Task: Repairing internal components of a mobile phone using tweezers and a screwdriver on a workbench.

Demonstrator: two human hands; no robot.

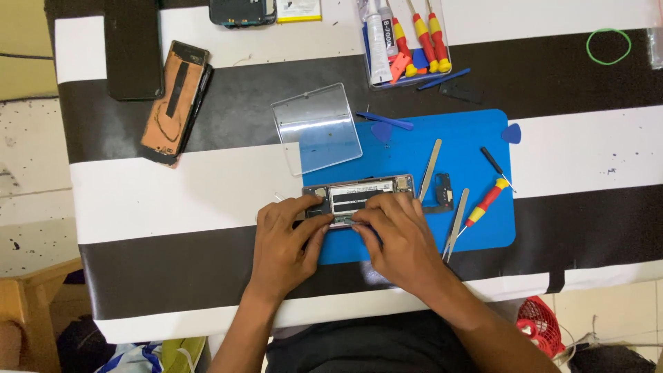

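Pressing on opened phone (359, 199) at blue mat's (483, 131) near edge | your left hand (283, 245) grips its left end, fingers curled | your right hand (400, 238) pinches its lower edge.

We see a clear plastic lid (317, 128) overlapping the blue mat (494, 228), a red-and-yellow screwdriver (485, 203) and tweezers (454, 224) on it, a tray of tools (406, 43) behind, and a green rubber band (608, 46) far right on the striped desk (173, 200).
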